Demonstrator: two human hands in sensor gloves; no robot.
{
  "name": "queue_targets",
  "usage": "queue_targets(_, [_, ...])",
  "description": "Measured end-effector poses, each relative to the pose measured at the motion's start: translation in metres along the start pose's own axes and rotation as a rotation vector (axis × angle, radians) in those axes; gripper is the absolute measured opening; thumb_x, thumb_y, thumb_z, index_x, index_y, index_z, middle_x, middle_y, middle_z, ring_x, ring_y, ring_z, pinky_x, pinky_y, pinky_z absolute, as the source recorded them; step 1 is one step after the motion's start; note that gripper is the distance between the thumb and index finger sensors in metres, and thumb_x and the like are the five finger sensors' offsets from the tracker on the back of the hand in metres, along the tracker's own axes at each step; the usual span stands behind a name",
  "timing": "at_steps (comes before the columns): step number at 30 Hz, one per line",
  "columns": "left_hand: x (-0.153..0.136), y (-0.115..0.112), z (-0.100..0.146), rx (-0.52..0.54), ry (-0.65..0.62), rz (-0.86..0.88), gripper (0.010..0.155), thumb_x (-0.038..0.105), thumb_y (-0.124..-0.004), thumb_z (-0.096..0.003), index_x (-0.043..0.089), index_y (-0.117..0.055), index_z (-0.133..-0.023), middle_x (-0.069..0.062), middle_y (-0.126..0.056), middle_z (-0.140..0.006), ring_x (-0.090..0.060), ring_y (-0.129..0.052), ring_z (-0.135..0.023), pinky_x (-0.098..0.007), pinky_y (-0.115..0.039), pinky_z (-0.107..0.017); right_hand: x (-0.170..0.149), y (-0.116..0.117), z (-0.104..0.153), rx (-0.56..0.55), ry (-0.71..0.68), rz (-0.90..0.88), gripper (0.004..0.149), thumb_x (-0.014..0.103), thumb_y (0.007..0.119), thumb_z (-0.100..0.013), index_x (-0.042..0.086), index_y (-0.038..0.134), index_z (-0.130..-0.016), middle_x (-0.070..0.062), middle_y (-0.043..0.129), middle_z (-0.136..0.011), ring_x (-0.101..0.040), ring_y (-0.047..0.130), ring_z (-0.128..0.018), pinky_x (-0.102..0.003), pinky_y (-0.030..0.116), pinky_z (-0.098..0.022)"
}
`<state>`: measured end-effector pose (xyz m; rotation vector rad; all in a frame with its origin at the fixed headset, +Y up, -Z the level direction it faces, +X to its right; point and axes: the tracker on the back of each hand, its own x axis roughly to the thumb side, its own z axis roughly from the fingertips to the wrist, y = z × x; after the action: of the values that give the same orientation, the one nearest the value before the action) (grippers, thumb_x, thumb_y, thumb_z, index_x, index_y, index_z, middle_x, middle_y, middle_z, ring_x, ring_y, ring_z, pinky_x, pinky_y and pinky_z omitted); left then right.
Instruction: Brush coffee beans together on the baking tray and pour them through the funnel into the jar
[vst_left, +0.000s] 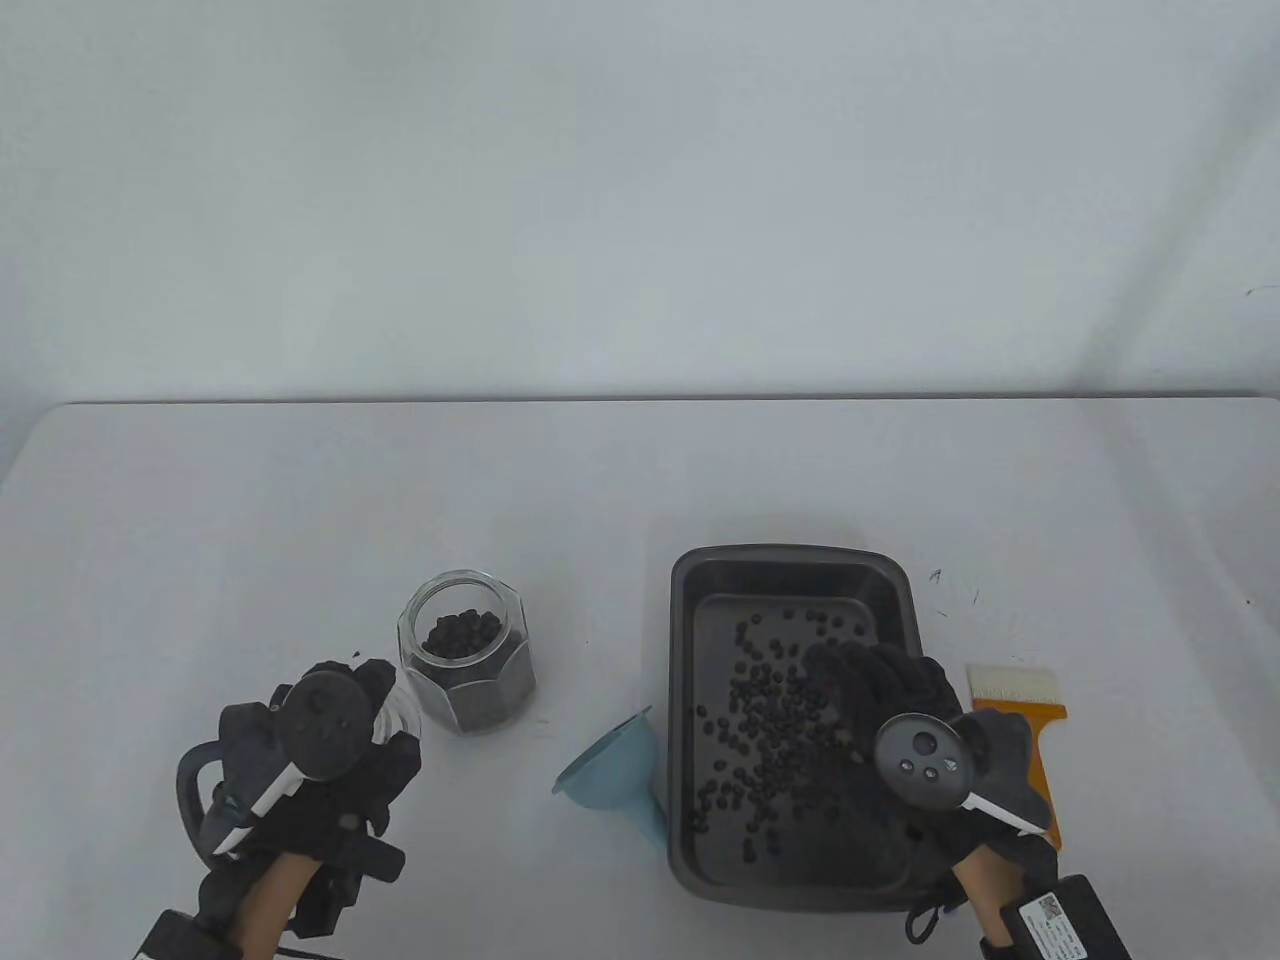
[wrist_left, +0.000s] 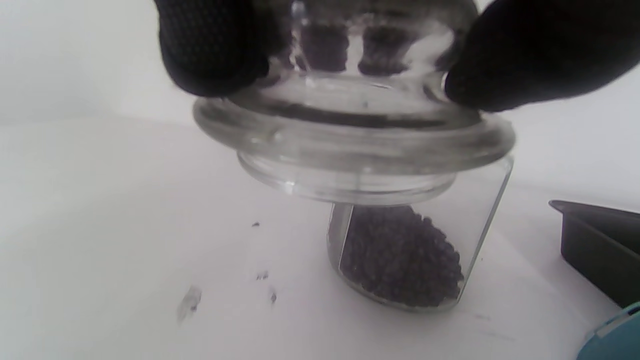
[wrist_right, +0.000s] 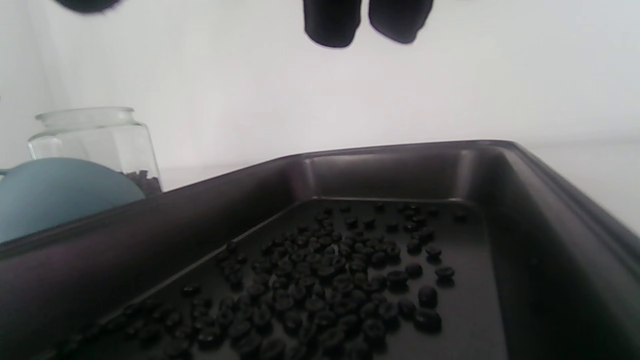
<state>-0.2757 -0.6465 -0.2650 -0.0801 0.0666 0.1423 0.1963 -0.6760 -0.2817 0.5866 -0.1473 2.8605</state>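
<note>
While my left hand (vst_left: 320, 760) pinches the glass lid (wrist_left: 350, 140) by its knob, fingertips (wrist_left: 215, 50) on either side, the jar (vst_left: 465, 665) stands open on the table (vst_left: 250, 520) just beyond it, already part full of beans. In the left wrist view the lid hangs above the table with the jar behind it, so I judge the step in hand to be parking that lid somewhere harmless. I would set it down flat to the left of the jar, away from the blue funnel (vst_left: 615, 775), which lies on its side between the jar and the baking tray (vst_left: 690, 600) and touches the tray's left wall. My right hand (vst_left: 900, 720) hovers over the tray with fingers relaxed and holding nothing; in the right wrist view two fingertips (wrist_right: 332, 22) hang well above the coffee beans (vst_left: 770, 730). Those beans are strewn loosely across the tray floor, thickest through the middle, so no gathering has been done yet. The brush (vst_left: 1015, 710) lies on the table just right of the tray, bristles pointing away from me, partly under my right wrist. To do this well I would lower the lid gently, since glass on a hard table may skid or chip, release only once it rests, then seat the funnel upright in the jar mouth before sweeping.
</note>
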Motion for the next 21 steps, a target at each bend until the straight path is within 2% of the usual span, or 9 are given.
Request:
queue_targets(9, [-0.001, -0.045, -0.007, -0.12, 0.027, -0.046, 0.073, 0.062, -0.083, -0.0421, 0.035, -0.059, -0.105, -0.009, -0.063, -0.108, -0.034, -0.081, -0.085, -0.039, -0.088, -0.054, -0.001, 0.001, 0.0, 0.013, 0.008, -0.001, 0.079, 0.065, 0.063, -0.04, 0.038, 0.028, -0.105, -0.013, 0.059, -0.111, -0.044, 0.058, -0.099, -0.065, 0.045, -0.069])
queue_targets(21, [-0.005, -0.067, -0.015, -0.191, 0.045, -0.074, 0.075, 0.062, -0.085, -0.0433, 0.034, -0.056, -0.106, -0.01, -0.061, -0.108, -0.034, -0.08, -0.087, -0.04, -0.087, -0.059, -0.002, 0.002, -0.001, 0.021, 0.012, -0.003, 0.079, 0.065, 0.063, -0.04, 0.038, 0.028, -0.105, -0.012, 0.059, -0.11, -0.043, 0.059, -0.099, -0.065, 0.045, -0.069])
